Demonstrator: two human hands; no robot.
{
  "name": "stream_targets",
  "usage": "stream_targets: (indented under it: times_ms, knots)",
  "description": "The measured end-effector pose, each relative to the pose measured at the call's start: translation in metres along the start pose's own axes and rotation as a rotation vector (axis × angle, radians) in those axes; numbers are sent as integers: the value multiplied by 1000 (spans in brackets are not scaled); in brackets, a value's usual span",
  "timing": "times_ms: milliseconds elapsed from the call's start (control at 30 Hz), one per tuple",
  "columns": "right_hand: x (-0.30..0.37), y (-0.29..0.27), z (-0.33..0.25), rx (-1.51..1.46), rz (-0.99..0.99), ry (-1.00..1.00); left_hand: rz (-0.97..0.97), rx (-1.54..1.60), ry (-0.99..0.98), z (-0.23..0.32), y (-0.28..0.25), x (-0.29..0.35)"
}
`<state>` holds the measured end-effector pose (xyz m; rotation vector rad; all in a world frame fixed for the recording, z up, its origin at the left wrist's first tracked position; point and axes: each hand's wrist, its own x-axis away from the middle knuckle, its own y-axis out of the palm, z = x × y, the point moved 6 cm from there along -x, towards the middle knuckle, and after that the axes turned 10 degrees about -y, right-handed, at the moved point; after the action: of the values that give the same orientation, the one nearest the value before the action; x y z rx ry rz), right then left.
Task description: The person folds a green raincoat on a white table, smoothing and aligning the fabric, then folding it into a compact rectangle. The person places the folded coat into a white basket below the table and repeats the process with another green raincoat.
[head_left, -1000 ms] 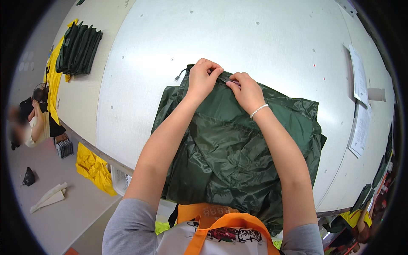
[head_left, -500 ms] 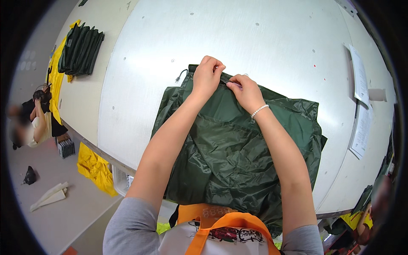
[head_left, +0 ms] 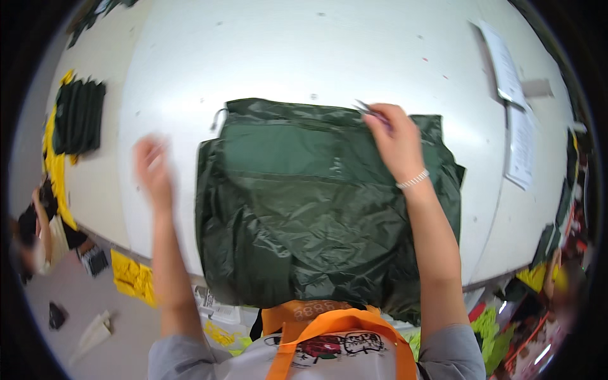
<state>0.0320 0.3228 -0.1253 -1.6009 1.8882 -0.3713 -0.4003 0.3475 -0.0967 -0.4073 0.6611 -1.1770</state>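
Note:
A dark green, shiny nylon garment (head_left: 272, 209) lies spread and wrinkled on the white table in front of me, its near edge hanging towards my apron. A short dark cord (head_left: 217, 118) sticks out at its far left corner. My right hand (head_left: 397, 136), with a beaded bracelet at the wrist, is over the garment's far right edge. It is closed on small thread snips (head_left: 365, 107), whose dark pointed blades show past the fingers. My left hand (head_left: 154, 166) is above the bare table, left of the garment and apart from it; motion smears its fingers.
At the far left of the table (head_left: 304, 50) stands a folded dark green stack (head_left: 79, 117) beside yellow cloth (head_left: 52, 164). Printed sheets (head_left: 519, 139) lie at the right edge. Yellow cloth (head_left: 133, 277) hangs below the left edge. A person (head_left: 45, 237) is at the left, another at the lower right.
My left hand has let go of the garment's far edge and swung left. My right hand has moved slightly right, the snips' blades now showing. The garment's top lies flatter.

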Motion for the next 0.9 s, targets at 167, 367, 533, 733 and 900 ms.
stream_targets:
  times_ms: [167, 367, 533, 733, 900]
  knots:
    - [113, -177, 115, 444, 292, 309, -180, -1027, -537, -155, -210, 149]
    - [214, -233, 184, 1122, 211, 426, -115, -813, -298, -69, -151, 209]
    - [179, -171, 109, 346, 154, 557, -343, -326, 146, 115, 32, 162]
    - [163, -86, 117, 147, 57, 569, -738, -383, 440, 166, 198, 233]
    - [163, -89, 131, 224, 198, 515, -719, -334, 423, 151, 215, 243]
